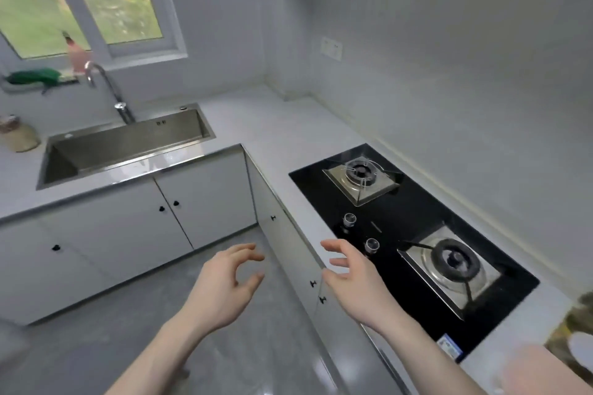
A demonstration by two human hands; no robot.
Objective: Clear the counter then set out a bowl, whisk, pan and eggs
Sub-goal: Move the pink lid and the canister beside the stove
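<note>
Jar [19,135]: stands on the table at the far left edge of the view, left of the sink; blurred.
Green cloth [33,77]: lies on the window ledge, left of the pink bottle.
Pink bottle [75,54]: upright on the window ledge, just behind the faucet.
Faucet [106,86]: curved metal spout, mounted at the rear rim of the sink.
Sink [128,144]: steel basin recessed in the left run of the table, below the window.
Cabinet doors [179,212]: white, with small black knobs, below the table on both runs.
Table [256,125]: light grey L-shaped surface; the corner section between sink and stove is bare.
Left hand [221,285]: held in the air above the floor, in front of the cabinets; fingers loosely curled and apart, gripping nothing.
Right hand [349,279]: held in the air over the front edge of the table, just beside the near stove knob; fingers spread and relaxed, gripping nothing.
Stove [414,240]: black glass two-burner gas unit set into the right run of the table; two knobs along its front side.
Task items: bowl, whisk, pan and eggs cannot be identified in this view.
Object at lower right [574,340]: blurred; identity cannot be told.
</note>
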